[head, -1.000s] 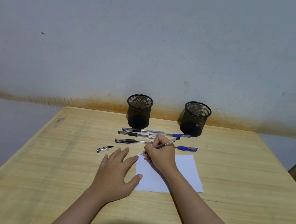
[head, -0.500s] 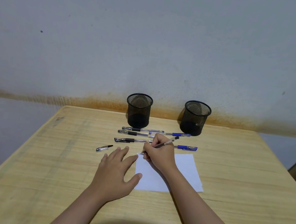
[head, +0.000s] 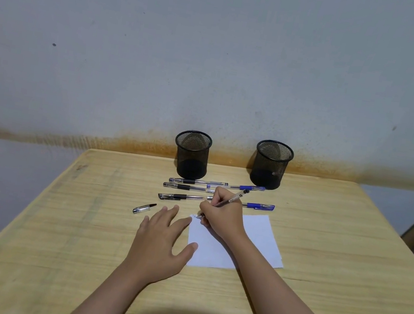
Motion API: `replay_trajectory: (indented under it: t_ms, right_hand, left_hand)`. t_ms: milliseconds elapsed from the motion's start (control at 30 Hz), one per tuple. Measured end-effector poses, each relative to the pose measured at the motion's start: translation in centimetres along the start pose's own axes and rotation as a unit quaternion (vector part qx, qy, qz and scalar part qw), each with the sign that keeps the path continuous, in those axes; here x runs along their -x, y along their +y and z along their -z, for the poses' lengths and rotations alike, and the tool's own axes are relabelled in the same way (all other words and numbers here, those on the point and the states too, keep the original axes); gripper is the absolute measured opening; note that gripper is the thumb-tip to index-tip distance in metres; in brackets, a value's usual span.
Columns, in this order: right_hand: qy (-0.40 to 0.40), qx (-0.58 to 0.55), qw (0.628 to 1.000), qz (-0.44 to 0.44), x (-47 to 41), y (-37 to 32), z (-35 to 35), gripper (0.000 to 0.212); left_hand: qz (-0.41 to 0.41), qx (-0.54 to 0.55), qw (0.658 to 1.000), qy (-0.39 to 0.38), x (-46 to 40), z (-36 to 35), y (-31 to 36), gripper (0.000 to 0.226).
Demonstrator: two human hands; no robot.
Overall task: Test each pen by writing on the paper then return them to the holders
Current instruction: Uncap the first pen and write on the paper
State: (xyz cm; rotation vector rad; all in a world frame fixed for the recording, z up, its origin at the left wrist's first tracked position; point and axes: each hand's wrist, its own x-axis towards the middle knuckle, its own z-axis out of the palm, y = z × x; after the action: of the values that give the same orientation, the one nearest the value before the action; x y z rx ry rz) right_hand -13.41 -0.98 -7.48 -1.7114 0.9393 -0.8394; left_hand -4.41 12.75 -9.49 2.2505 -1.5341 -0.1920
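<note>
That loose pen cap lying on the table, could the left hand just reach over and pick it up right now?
Probably yes. The left hand lies flat and holds nothing, fingers pointing toward the pen cap, with only bare table between them. The right hand, busy with a pen, is off to the other side.

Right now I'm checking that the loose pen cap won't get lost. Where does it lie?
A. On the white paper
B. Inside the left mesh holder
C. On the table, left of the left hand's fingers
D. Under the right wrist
C: the pen cap lies on the bare table, just left of the left hand, off the paper.
</note>
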Motion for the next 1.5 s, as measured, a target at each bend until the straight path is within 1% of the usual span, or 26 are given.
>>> replay_trajectory:
  t_ms: [467,567,633,700,767,800,833,900,967,1033,1167,1233,1267,1367,1433,1500]
  right_hand:
    - [0.016,0.005,1.000,0.004,-0.2,0.4,-0.1,0.027]
    - [0.040,-0.026,0.999,-0.002,-0.2,0.5,0.1,0.024]
    - [0.052,-0.090,0.994,-0.017,-0.3,0.6,0.1,0.022]
    - [0.044,-0.160,0.986,-0.022,-0.4,0.7,0.1,0.023]
    - [0.037,-0.185,0.982,-0.008,-0.5,0.7,0.1,0.024]
    - [0.034,-0.189,0.981,-0.002,-0.5,0.6,0.1,0.023]
    - [0.029,-0.194,0.981,-0.001,-0.5,0.6,0.2,0.022]
    - [0.018,-0.207,0.978,-0.011,-0.4,0.6,0.2,0.021]
    - [0.011,-0.204,0.979,-0.021,-0.3,0.4,0.2,0.022]
    - [0.001,-0.211,0.977,-0.010,0.0,-0.1,0.3,0.024]
    - [-0.032,-0.207,0.977,0.029,1.3,-1.7,0.7,0.026]
    - [-0.062,-0.196,0.978,0.032,2.0,-2.4,0.8,0.023]
    - [-0.077,-0.196,0.977,0.028,2.3,-2.6,0.9,0.022]
    - [-0.109,-0.216,0.970,0.007,3.1,-2.8,1.1,0.023]
    - [-0.117,-0.211,0.970,-0.004,3.4,-2.8,1.2,0.025]
    - [-0.122,-0.170,0.978,0.002,3.6,-2.8,1.3,0.023]
  left_hand:
    - [-0.001,-0.009,1.000,-0.001,0.0,0.1,0.0,0.075]
    - [-0.009,-0.007,1.000,0.011,0.0,0.1,-0.1,0.068]
    - [-0.022,0.034,0.997,0.059,0.1,0.2,0.0,0.058]
    - [-0.024,0.075,0.986,0.150,0.0,0.4,-0.2,0.047]
    - [0.000,0.070,0.966,0.247,-0.5,0.7,-1.1,0.040]
    - [0.025,0.059,0.959,0.277,-0.8,0.9,-1.8,0.038]
    - [0.056,0.052,0.954,0.289,-1.0,1.3,-2.5,0.038]
    - [0.130,0.058,0.952,0.271,-1.3,1.9,-3.7,0.037]
    - [0.176,0.071,0.954,0.231,-1.5,1.9,-4.2,0.034]
    - [0.177,0.054,0.960,0.210,-1.6,1.7,-4.1,0.023]
    - [0.174,0.051,0.960,0.215,-1.7,2.2,-3.7,0.007]
    - [0.140,0.089,0.961,0.223,-1.5,2.4,-3.7,0.006]
    - [0.117,0.137,0.958,0.221,-1.4,2.5,-3.6,0.008]
    - [0.085,0.306,0.928,0.195,-1.0,3.1,-2.7,0.013]
    - [0.075,0.376,0.905,0.185,-0.9,3.4,-2.0,0.015]
    - [0.070,0.417,0.890,0.171,-0.6,3.6,-1.5,0.016]
